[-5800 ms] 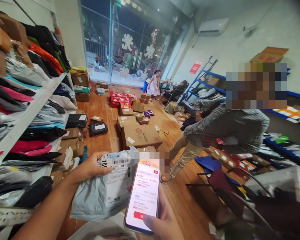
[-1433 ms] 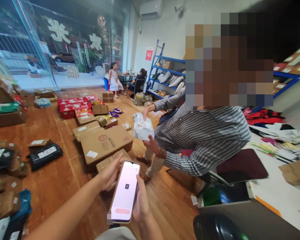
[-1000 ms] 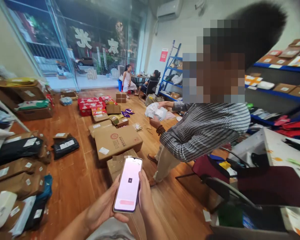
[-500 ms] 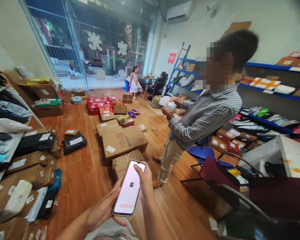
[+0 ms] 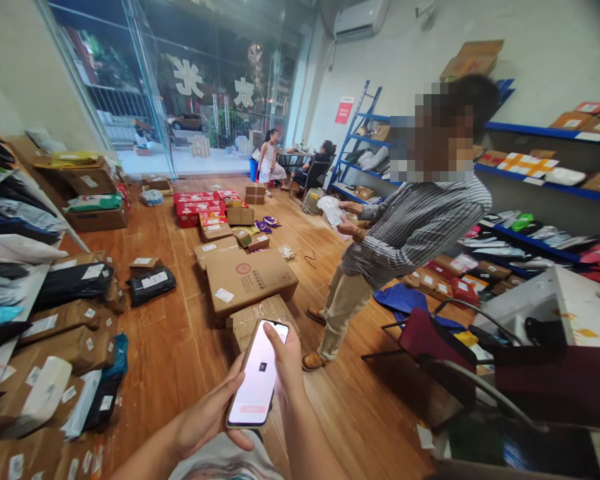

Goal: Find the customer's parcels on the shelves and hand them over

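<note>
Far left: shelves stacked with soft mailers in black, grey, pink and blue; brown and black parcels on the wooden floor below. Centre floor: large cardboard box, smaller cartons behind it, red boxes further back toward the glass front. Lower centre: left hand, grip closed under the lower left edge of the phone; right hand, grip wrapped round its right side and upper edge. Phone tilted, screen lit pale pink, held over the floor. Right of centre: person in striped shirt, standing, holding a white packet. Right: dark red chair, blue shelving, table.
</note>
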Tool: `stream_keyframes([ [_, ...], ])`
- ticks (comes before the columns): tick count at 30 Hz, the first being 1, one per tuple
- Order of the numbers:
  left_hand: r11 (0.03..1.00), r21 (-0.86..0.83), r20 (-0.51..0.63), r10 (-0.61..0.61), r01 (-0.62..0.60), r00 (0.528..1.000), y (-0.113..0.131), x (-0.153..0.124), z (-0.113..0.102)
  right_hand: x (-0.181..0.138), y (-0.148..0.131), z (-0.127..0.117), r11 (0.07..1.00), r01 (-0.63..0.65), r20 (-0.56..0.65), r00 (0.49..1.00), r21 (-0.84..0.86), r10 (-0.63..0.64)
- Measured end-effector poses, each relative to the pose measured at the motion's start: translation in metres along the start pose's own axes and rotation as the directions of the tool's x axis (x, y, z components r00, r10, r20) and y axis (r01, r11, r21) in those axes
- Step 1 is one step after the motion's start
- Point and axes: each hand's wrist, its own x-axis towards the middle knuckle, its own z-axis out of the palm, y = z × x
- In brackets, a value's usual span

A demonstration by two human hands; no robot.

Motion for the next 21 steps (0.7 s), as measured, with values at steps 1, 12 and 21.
stream_keyframes([
  [1,1.000,0.006,-0.004,0.005,-0.004,1.000,0.001,-0.002,0.000,-0.001,0.002,0.002,1.000,0.006,-0.007,1.000,-0.017,-0.006],
  [12,0.991,-0.117,-0.053,0.059,-0.065,0.997,0.006,-0.029,-0.019,-0.017,0.014,0.016,0.995,-0.064,0.195,0.979,0.070,0.049],
  [21,0.976,-0.178,-0.073,0.110,-0.122,0.991,0.013,-0.054,-0.024,-0.042,0.014,0.030,0.997,-0.022,0.226,0.973,-0.074,0.038],
])
